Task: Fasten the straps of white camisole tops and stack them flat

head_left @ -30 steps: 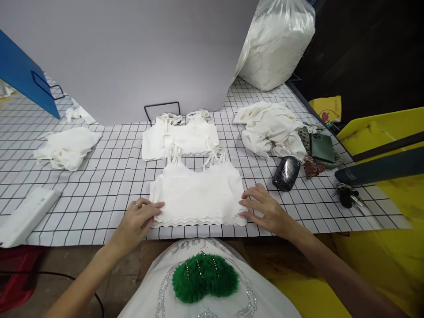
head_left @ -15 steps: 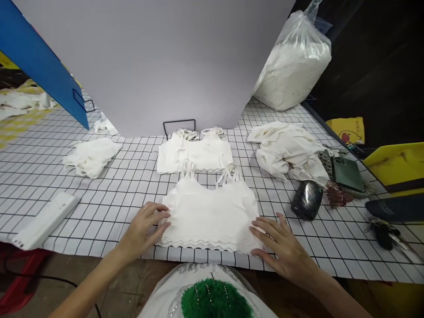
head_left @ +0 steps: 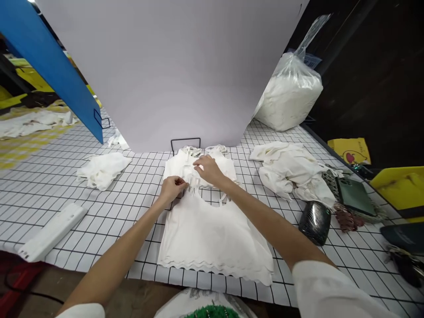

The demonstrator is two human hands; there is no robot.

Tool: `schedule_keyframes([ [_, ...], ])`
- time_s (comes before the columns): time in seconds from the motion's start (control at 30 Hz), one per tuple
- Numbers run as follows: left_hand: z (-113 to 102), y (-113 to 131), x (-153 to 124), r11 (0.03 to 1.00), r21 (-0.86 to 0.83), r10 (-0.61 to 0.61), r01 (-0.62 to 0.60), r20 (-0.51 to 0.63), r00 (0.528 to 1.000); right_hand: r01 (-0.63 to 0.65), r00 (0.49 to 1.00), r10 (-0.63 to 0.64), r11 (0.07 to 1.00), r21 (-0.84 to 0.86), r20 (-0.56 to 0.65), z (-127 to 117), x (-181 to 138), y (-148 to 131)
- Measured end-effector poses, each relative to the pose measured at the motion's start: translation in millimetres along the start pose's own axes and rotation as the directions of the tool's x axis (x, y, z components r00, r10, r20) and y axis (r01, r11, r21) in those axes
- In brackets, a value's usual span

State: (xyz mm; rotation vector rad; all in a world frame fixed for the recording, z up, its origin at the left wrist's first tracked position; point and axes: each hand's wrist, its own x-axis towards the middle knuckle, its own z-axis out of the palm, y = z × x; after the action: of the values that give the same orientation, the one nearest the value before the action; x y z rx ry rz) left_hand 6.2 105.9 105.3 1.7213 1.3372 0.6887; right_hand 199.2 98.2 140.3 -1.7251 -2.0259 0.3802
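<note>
A white sleeveless crop top with thin shoulder straps and a wavy hem lies flat in front of me, its lower edge near the table's front. My left hand is closed in a pinch at the upper end of its left strap. Just right of that strap and higher up, my right hand hovers with fingers loosely curved and apart. Nothing shows between them. Behind lies a similar folded white top, partly hidden by my right hand.
A large grey-white board stands at the back. White cloth lies in a bundle at left and a heap at right. Beside the heap are a black wrapped object and a dark green phone. A white power strip rests left.
Both hands have left the sides of the crop top and moved up to its left strap; the left hand has closed. The top now sits lower in view.
</note>
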Motion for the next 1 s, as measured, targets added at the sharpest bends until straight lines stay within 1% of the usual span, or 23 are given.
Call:
schedule_keyframes([
  [0.07,-1.8,-1.8,4.5,1.0,-0.001,0.011,-0.011,-0.037,0.999,-0.014,0.999,0.015,0.999,-0.034,0.044,14.3,32.3,-2.5],
  [0.1,-4.1,-1.7,8.6,1.0,-0.006,0.02,-0.021,-0.065,0.998,-0.01,0.999,0.011,0.999,-0.037,0.049,20.0,43.3,-3.9],
  [0.2,-14.5,2.2,24.8,0.997,-0.034,0.058,-0.064,-0.144,0.988,0.027,0.999,-0.026,1.0,-0.012,0.03,27.9,57.5,-7.5],
  [0.27,-22.3,6.1,33.1,0.991,-0.1,0.081,-0.093,-0.121,0.989,0.063,0.998,-0.063,0.998,0.011,0.003,26.0,55.7,-9.6],
  [0.37,-31.5,10.8,31.9,0.954,-0.292,0.072,-0.068,0.004,0.997,0.157,0.984,-0.144,0.98,0.122,-0.106,17.5,45.7,-12.6],
  [0.47,-37.0,14.5,16.2,0.895,-0.445,0.051,0.005,0.114,0.992,0.256,0.957,-0.193,0.913,0.318,-0.217,7.8,33.0,-16.6],
  [0.53,-38.7,18.7,4.1,0.851,-0.525,0.075,-0.004,0.115,0.991,0.295,0.948,-0.207,0.859,0.418,-0.243,2.0,24.4,-21.1],
  [0.63,-39.3,28.6,-11.6,0.791,-0.61,0.132,-0.04,0.106,0.986,0.354,0.927,-0.235,0.807,0.472,-0.293,-5.6,10.4,-30.3],
  [0.7,-39.3,35.0,-23.5,0.788,-0.615,0.122,-0.006,0.147,0.982,0.384,0.913,-0.245,0.789,0.479,-0.327,-9.8,-0.7,-36.2],
  [0.8,-39.5,38.3,-49.0,0.779,-0.62,0.037,0.096,0.198,0.979,0.39,0.911,-0.235,0.761,0.519,-0.339,-13.6,-20.6,-41.1],
  [0.9,-40.3,32.4,-78.4,0.758,-0.624,-0.026,0.189,0.26,0.965,0.376,0.92,-0.223,0.732,0.568,-0.323,-13.0,-42.5,-40.3],
  [1.0,-40.9,24.0,-99.7,0.773,-0.585,-0.084,0.246,0.29,0.953,0.34,0.937,-0.201,0.712,0.614,-0.286,-11.6,-62.8,-36.2],
])
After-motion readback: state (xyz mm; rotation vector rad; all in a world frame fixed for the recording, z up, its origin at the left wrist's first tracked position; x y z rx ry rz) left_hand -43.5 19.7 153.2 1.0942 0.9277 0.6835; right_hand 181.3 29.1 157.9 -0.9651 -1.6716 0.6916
